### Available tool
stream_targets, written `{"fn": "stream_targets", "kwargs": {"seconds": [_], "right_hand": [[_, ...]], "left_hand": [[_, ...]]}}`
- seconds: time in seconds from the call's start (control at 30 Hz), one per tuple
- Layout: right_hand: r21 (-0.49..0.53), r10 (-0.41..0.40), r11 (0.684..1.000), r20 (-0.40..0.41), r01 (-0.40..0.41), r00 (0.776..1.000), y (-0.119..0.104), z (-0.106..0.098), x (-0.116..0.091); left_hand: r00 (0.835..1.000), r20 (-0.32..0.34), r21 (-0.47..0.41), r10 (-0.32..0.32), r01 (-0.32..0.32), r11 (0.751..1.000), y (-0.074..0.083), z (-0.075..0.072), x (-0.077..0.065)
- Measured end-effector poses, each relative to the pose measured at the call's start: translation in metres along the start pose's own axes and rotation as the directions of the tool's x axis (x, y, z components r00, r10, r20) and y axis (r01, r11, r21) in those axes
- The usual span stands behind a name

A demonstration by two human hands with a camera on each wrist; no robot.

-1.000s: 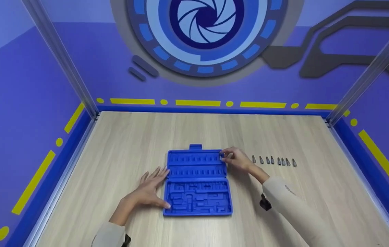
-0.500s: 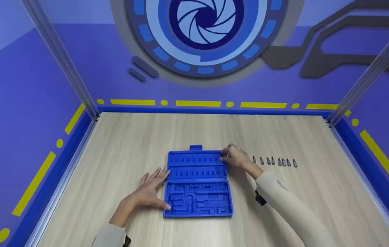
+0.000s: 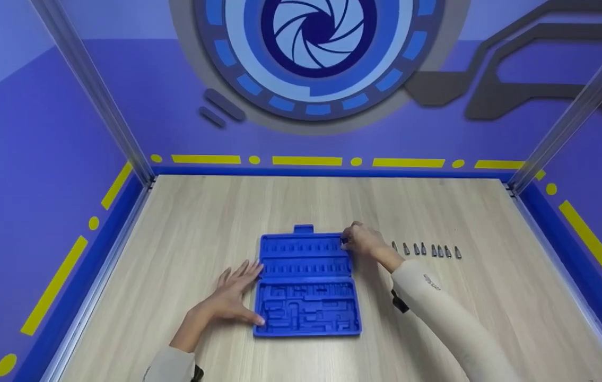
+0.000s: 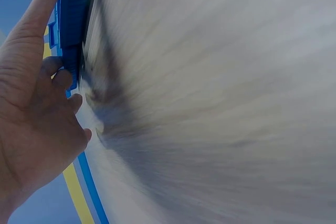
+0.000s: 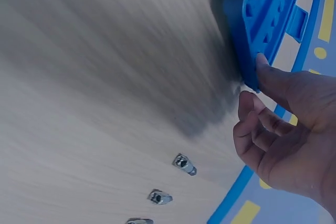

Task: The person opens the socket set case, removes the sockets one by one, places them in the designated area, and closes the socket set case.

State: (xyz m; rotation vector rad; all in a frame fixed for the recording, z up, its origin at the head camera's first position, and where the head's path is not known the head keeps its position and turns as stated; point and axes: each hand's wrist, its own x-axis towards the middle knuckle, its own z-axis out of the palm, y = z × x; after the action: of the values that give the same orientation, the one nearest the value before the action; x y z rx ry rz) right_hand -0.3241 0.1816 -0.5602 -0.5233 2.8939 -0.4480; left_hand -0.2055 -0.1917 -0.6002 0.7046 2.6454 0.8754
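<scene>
A blue plastic tool case (image 3: pixel 306 275) lies unfolded on the wooden table, its moulded slots facing up. My left hand (image 3: pixel 229 300) has its fingers spread along the case's left side, the thumb on the lower left corner. At the upper right corner, my right hand (image 3: pixel 365 241) pinches a small dark metal bit socket (image 3: pixel 343 241), mostly hidden by the fingers, over the end of the top slot row. In the right wrist view the thumb (image 5: pixel 262 65) reaches over the case wall and the other fingers curl outside it.
To the right of the case, several metal bit sockets (image 3: pixel 440 251) stand or lie in a row; in the right wrist view a bit socket (image 5: pixel 184 163) shows its square hole. A latch tab (image 3: pixel 303 228) juts from the case's far edge. Blue walls border the table.
The right forearm has shifted slightly left and away, and its fingers have turned a little over the case's upper right corner. My left hand keeps its place.
</scene>
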Motion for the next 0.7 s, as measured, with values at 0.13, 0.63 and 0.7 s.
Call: {"fn": "stream_targets", "kwargs": {"seconds": [0.13, 0.63, 0.7], "right_hand": [[0.046, 0.01, 0.999, -0.01, -0.009, 1.0, 0.003, 0.001, 0.001], [0.175, -0.157, 0.963, -0.261, 0.207, 0.952, 0.015, 0.023, -0.008], [0.164, -0.188, 0.956, -0.288, 0.242, 0.939, 0.016, 0.026, -0.01]], "left_hand": [[1.0, -0.001, 0.005, 0.0, 0.0, 1.0, 0.001, 0.0, 0.001], [1.0, 0.002, -0.016, 0.025, -0.025, 1.0, 0.003, -0.002, 0.0], [1.0, 0.004, -0.01, 0.025, -0.025, 1.0, 0.003, -0.002, 0.0]]}}
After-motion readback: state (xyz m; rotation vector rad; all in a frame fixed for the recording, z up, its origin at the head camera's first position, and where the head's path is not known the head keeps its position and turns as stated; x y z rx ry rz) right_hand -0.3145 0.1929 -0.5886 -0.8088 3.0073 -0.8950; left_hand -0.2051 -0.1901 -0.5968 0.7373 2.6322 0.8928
